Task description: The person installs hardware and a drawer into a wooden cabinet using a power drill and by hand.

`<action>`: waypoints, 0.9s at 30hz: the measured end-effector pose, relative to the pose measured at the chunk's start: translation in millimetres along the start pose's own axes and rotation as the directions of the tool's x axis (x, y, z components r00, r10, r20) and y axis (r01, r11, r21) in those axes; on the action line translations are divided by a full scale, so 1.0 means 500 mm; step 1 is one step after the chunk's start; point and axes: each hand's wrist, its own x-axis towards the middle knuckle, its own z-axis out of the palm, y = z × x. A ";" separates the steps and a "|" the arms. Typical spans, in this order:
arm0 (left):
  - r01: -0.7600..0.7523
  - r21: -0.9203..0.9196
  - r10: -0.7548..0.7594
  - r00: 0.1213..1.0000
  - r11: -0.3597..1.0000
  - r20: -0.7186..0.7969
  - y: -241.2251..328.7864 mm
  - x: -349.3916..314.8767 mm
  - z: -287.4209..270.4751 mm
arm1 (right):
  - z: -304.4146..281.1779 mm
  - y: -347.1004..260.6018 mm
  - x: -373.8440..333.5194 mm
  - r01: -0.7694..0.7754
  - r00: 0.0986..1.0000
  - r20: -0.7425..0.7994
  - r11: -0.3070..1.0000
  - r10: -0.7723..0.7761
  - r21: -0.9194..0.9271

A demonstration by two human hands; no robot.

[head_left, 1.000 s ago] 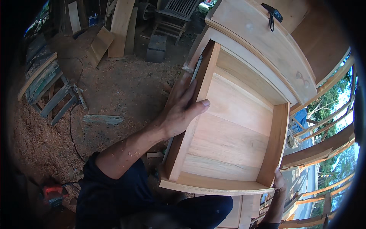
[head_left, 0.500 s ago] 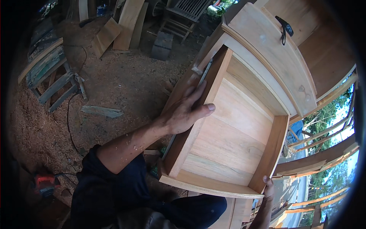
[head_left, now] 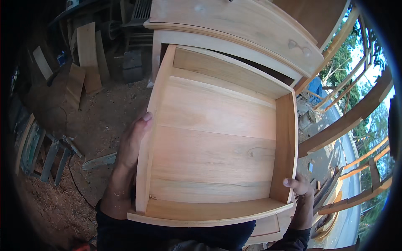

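A pale wooden drawer (head_left: 213,136) fills the middle of the view, its open top toward me. My left hand (head_left: 133,140) grips its left side wall, thumb over the top edge and the other fingers hidden behind the wall. On the right wall, close to the front corner, my right hand (head_left: 300,187) is closed with its thumb on the upper edge. The drawer's far end stands at the opening of a wooden cabinet (head_left: 238,17). A dark gap shows between that far end and the cabinet's frame.
Boards (head_left: 88,58) lean at the back left near a dark block (head_left: 132,66). A worn wooden stand (head_left: 46,152) is on the shaving-strewn ground at left. Curved wooden beams (head_left: 335,138) cross the right side, with a road beyond.
The drawer has turned more square to me, and the view has swung right. My left hand has slid nearer along the wall. A pen-like thing beside its fingers no longer shows.
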 end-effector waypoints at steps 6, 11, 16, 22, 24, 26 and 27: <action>-0.090 0.020 0.088 0.994 0.996 0.058 -0.058 0.008 -0.037 | 0.019 -0.050 0.013 -0.105 0.991 -0.095 0.979 0.090 -0.173; 0.020 -0.124 -0.019 1.000 0.992 0.011 -0.010 0.015 0.005 | 0.010 -0.080 -0.040 -0.029 0.971 -0.236 0.977 -0.023 -0.213; 0.004 -0.151 0.004 0.999 0.988 0.048 0.003 0.016 0.027 | -0.014 -0.101 -0.018 0.022 0.991 -0.130 0.985 -0.045 -0.171; 0.012 -0.034 -0.014 0.998 0.999 -0.069 -0.005 0.010 0.031 | -0.026 -0.099 0.008 0.019 0.987 -0.151 0.972 -0.055 -0.234; -0.007 -0.035 0.007 1.000 0.999 -0.022 0.009 0.014 0.030 | -0.033 -0.121 -0.014 0.020 0.992 -0.116 0.979 -0.044 -0.203; -0.008 -0.086 0.007 1.000 0.996 -0.011 0.010 0.022 0.041 | -0.056 -0.122 -0.012 -0.006 0.997 -0.070 0.971 -0.011 -0.239; -0.009 -0.146 0.010 1.000 0.989 0.003 0.008 0.025 0.046 | -0.059 -0.123 -0.008 -0.007 0.998 -0.067 0.973 -0.009 -0.231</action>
